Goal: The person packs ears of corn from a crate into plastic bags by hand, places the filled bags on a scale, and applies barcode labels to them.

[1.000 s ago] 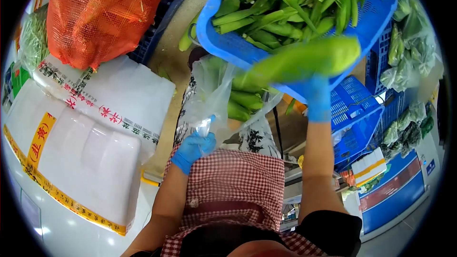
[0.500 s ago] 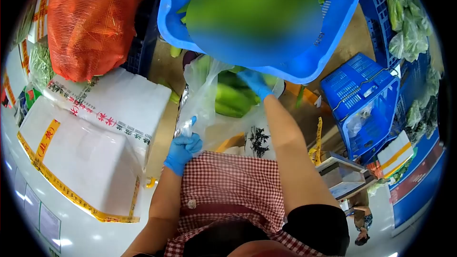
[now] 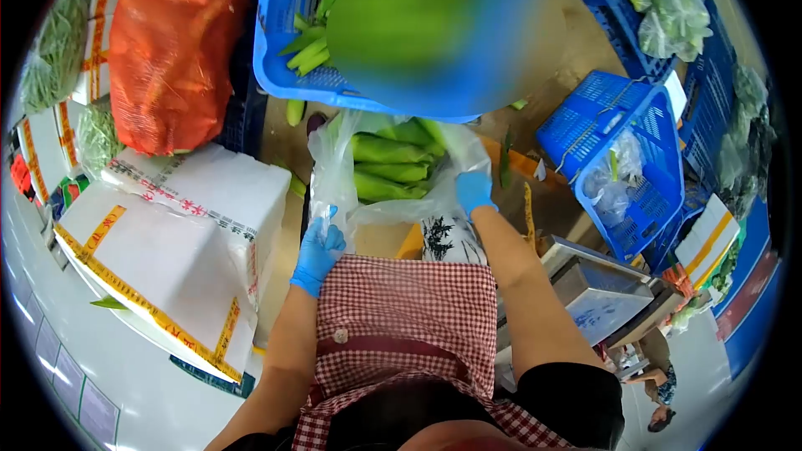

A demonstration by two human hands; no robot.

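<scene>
A clear plastic bag [image 3: 334, 159] hangs with its mouth spread wide in front of my apron. Inside it lie several long green vegetables [image 3: 393, 171] that look like ears of corn in their husks. My left hand [image 3: 319, 252], in a blue glove, is closed on the bag's left edge, with one finger pointing up. On the bag's right rim, my right hand [image 3: 474, 192], also gloved in blue, is closed on the plastic. Just beyond the bag stands a blue plastic basket [image 3: 276, 75] with more green vegetables; a blurred patch hides much of it.
At the left, white foam boxes [image 3: 159, 242] with yellow tape stand below an orange mesh sack [image 3: 171, 50]. Blue crates [image 3: 585, 121] stand to the right, one with plastic bags inside. A metal box-like device [image 3: 601, 292] is near my right forearm. Another person [image 3: 656, 380] is far off.
My right hand has come out of the bag's mouth and moved right and down to its rim. The bag is spread wider, showing more of the vegetables. The view has shifted.
</scene>
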